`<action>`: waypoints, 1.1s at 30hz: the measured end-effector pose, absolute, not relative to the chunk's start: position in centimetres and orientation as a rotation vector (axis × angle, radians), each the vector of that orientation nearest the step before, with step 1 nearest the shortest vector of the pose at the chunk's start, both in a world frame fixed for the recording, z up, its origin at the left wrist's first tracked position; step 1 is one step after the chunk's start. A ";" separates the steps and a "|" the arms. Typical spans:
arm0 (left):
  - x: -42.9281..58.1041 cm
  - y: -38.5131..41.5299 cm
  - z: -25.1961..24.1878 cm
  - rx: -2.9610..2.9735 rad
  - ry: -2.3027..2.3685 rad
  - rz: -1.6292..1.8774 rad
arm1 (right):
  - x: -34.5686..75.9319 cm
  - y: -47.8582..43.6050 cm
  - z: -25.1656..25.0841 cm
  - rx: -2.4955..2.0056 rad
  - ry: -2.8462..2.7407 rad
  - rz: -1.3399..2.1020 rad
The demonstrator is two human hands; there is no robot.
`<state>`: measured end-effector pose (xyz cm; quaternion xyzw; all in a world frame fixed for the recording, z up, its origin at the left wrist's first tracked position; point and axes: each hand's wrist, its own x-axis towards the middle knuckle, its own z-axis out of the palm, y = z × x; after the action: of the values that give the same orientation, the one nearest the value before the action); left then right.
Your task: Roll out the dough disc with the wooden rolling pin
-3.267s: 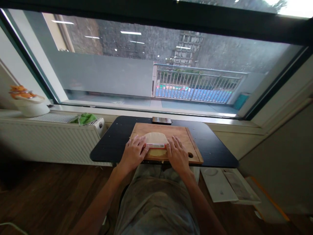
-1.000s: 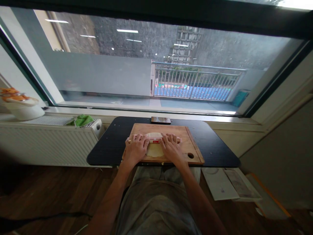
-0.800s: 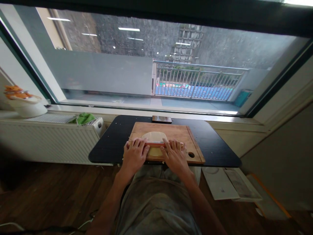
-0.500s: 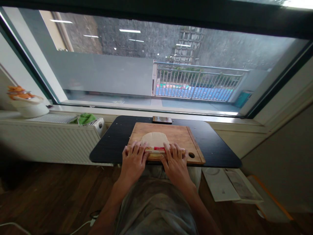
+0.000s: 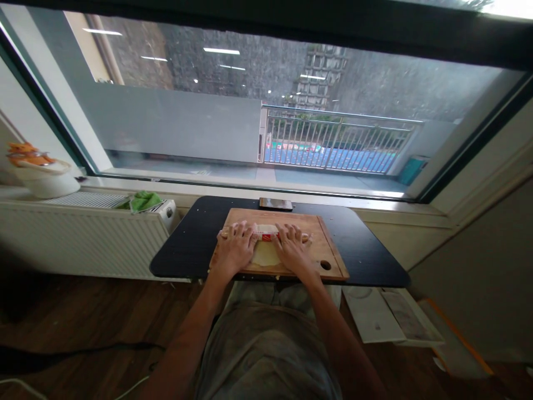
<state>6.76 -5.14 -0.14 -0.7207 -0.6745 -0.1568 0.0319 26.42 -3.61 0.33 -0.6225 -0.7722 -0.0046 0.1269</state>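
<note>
A rolling pin (image 5: 267,237) with a red and white label lies crosswise over a flat, pale sheet of dough (image 5: 266,256). My left hand (image 5: 239,245) is on the pin's left part, fingers curved over it. On the right part rests my right hand (image 5: 294,245), its fingers also bent over the pin. Some dough shows beyond the pin and more on the near side, between my wrists. Underneath is a wooden cutting board (image 5: 325,244) with a round hole at its near right corner.
The board lies on a black table (image 5: 366,250). At its far edge, a phone (image 5: 275,204) lies by the window. A white radiator (image 5: 83,239) with a green cloth (image 5: 144,201) on it stands left. White flat pieces (image 5: 375,319) are low on the right.
Both hands have pushed the rolling pin forward, away from my body, across the dough. More dough now shows on the near side of the pin and less beyond it.
</note>
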 end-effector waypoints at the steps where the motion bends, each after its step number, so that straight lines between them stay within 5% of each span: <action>1: 6.7 -5.0 -0.1 -2.220 -2.078 -0.479 | 26.3 -3.5 0.4 -1.823 -2.258 -0.016; 18: 6.1 -12.7 -3.5 -2.136 -1.864 -0.637 | 27.3 -11.5 -3.4 -1.592 -2.177 -0.288; 33: 6.6 -6.6 -0.6 -2.225 -2.064 -0.454 | 26.6 -5.7 -0.7 -1.746 -2.225 -0.073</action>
<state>6.57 -6.56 -0.58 -0.7245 -0.6722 -0.1479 0.0362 26.63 -5.73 -0.74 -0.6097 -0.7768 -0.0254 0.1556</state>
